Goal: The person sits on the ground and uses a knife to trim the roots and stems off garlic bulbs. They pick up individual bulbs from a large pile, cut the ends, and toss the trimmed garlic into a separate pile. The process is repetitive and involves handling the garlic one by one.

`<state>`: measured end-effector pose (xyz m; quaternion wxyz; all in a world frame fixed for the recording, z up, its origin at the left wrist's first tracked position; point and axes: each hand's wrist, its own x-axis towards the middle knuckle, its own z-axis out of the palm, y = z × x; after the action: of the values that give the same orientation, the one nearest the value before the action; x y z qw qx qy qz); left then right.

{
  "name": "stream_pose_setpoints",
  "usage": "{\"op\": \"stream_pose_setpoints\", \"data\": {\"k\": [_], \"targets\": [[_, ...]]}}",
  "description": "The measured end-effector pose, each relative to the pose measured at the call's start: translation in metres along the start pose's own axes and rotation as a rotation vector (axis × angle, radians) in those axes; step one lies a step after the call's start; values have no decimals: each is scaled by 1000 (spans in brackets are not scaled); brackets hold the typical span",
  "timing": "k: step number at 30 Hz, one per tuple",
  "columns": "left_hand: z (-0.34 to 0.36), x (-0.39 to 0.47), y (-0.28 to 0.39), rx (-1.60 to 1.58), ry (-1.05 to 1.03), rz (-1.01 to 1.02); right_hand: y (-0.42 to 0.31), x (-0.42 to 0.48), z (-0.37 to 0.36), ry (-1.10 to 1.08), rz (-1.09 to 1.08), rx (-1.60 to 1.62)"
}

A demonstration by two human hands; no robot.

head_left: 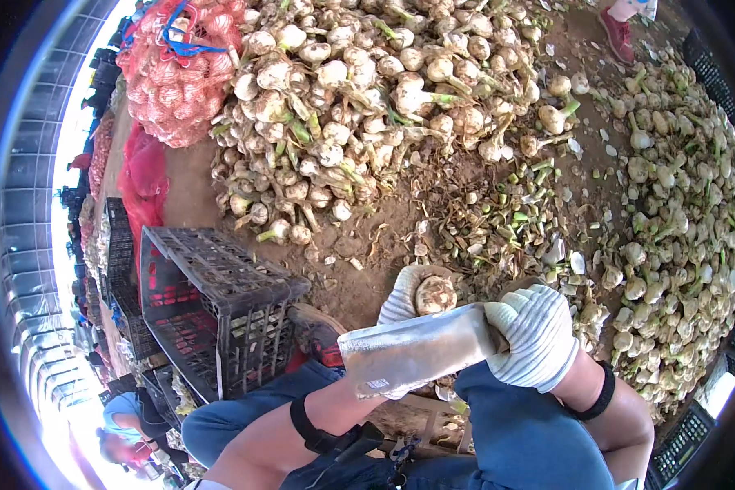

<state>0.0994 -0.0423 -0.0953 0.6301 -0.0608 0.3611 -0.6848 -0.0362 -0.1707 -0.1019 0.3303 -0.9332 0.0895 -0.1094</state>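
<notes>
My left hand (402, 297), in a striped white glove, is closed around a garlic bulb (436, 295) with its dirty side up. My right hand (536, 334), gloved the same way, grips the handle of a broad metal cleaver (418, 350). The blade points left and covers part of my left hand and wrist in this view. Trimmed stems and dry skins (502, 214) lie on the ground beyond my hands. Behind them rises a large heap of garlic bulbs (343, 79), many with stems.
A black plastic crate (254, 331) lies tipped on its side at left, near my shoe. Behind it stands a full red mesh sack (180, 86). Another garlic heap (680, 202) spreads along the right. One person (125, 422) is at lower left; another's foot (617, 37) shows at upper right.
</notes>
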Motion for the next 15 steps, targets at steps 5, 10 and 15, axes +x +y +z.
{"op": "stream_pose_setpoints", "data": {"k": [5,10,15], "targets": [[-18,11,-1,-106,2,-23,0,-1,-6,-45,-17,11],[-27,11,-6,-7,191,56,3,0,-6,-4,-54,-11],[-34,14,-2,789,308,414,11,-1,3,63,-74,-3]]}}
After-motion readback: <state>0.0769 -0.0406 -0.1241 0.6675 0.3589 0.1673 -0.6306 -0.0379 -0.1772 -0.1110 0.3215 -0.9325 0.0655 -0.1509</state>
